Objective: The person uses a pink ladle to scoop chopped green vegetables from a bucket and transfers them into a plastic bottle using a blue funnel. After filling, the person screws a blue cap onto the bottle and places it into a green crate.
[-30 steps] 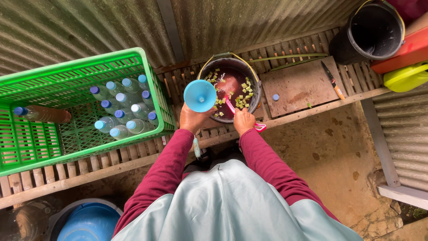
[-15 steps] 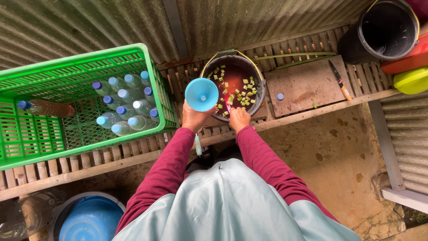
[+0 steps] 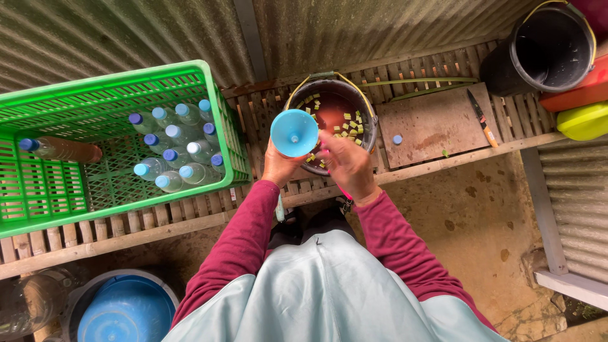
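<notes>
My left hand (image 3: pixel 278 166) has its grip closed around a blue funnel (image 3: pixel 294 132), held at the near rim of the bucket (image 3: pixel 367 117). My right hand (image 3: pixel 347 166) hovers over that bucket; I cannot tell its grip. Left of the bucket sits a green crate (image 3: pixel 76 95) of bottles (image 3: pixel 180 152).

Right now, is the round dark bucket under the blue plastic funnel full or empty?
Partly filled: the round dark bucket holds reddish-brown liquid with pale yellow-green cubes floating below its rim.
</notes>
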